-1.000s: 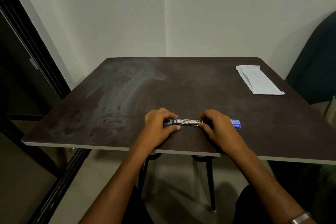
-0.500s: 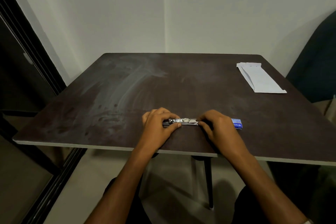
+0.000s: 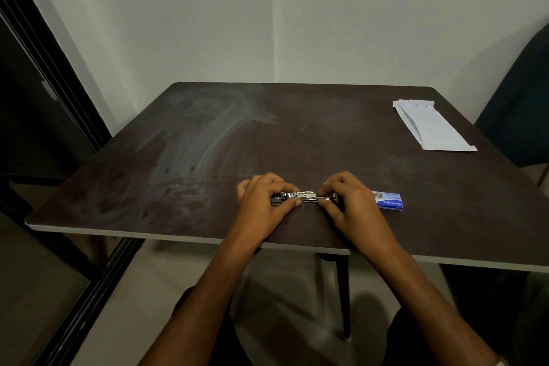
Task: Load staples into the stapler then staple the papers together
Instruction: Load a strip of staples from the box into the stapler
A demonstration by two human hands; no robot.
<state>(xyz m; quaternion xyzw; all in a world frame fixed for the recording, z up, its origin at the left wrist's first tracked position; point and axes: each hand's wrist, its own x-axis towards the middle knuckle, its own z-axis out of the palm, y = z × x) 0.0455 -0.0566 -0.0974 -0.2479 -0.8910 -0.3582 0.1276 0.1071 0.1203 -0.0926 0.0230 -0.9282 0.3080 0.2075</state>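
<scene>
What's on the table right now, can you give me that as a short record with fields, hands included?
surface: dark table, smudged
stapler: stapler lies near the front edge, metal channel exposed
left hand: left hand grips the stapler's left end
right hand: right hand pinches the stapler's right end
staple box: blue staple box lies just right of the right hand, on the table
papers: white papers lie at the far right corner, untouched
task stage: still at the loading step; papers not yet stapled
</scene>
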